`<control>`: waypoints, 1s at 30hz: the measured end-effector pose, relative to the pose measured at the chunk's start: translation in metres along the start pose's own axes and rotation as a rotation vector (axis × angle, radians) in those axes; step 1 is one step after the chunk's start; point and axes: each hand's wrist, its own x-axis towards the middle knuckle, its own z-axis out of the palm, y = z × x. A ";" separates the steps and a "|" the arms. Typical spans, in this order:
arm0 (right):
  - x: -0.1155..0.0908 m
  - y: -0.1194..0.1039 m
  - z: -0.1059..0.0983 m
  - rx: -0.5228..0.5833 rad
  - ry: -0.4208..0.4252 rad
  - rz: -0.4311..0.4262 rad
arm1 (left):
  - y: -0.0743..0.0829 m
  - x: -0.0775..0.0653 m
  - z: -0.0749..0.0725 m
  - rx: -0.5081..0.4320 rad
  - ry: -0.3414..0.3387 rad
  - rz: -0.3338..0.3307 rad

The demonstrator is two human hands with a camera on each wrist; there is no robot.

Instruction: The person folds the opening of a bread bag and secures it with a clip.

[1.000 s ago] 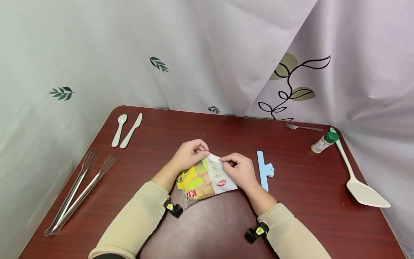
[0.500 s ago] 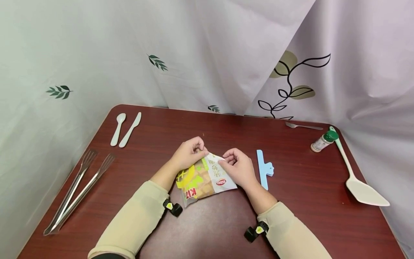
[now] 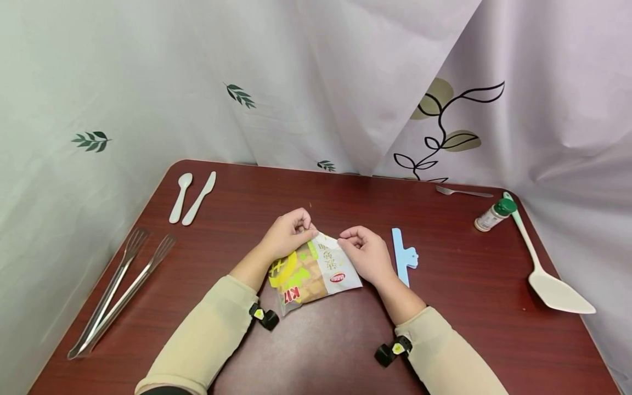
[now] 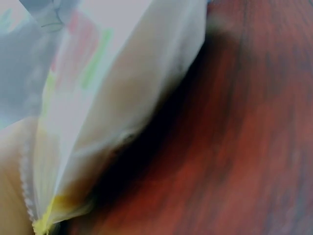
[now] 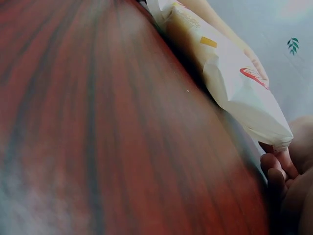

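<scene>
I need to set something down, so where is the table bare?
Between clip and spatula, and along the back between knife and fork. Crowded: the middle, with bag and hands, and the far right corner, with fork, bottle and spatula handle.

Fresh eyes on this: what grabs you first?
The yellow-and-white snack bag mid-table, with the left hand and right hand at its far edge. Then the big pale spatula along the right side and the metal tongs spread on the left. The light blue clip pops just right of the right hand.

L grip (image 3: 286, 236) & R grip (image 3: 367, 255) both pinched, fwd; forearms (image 3: 209, 332) angled inwd.
</scene>
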 end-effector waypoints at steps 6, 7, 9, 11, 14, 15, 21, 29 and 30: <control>-0.001 0.000 0.000 0.009 0.002 -0.013 | 0.003 0.000 -0.002 0.049 0.014 -0.004; -0.001 0.000 0.000 0.016 0.001 -0.016 | 0.004 0.000 -0.003 0.059 0.013 -0.005; -0.001 0.001 0.000 0.038 0.001 -0.027 | 0.005 0.000 -0.004 0.074 0.003 -0.010; -0.002 0.003 0.001 0.059 0.002 -0.045 | 0.007 0.001 -0.006 0.080 -0.019 -0.023; -0.002 0.004 0.002 0.086 0.008 -0.073 | 0.009 0.003 -0.009 0.064 -0.065 -0.043; -0.003 0.004 0.002 0.092 0.010 -0.083 | 0.009 0.004 -0.010 0.059 -0.080 -0.051; -0.003 0.005 0.002 0.118 0.032 -0.107 | 0.012 0.006 -0.016 0.089 -0.146 -0.080; -0.002 0.006 0.004 0.133 0.032 -0.100 | 0.006 0.004 -0.020 0.030 -0.182 -0.039; -0.002 0.006 0.004 0.133 0.032 -0.095 | 0.005 0.004 -0.020 0.027 -0.185 -0.037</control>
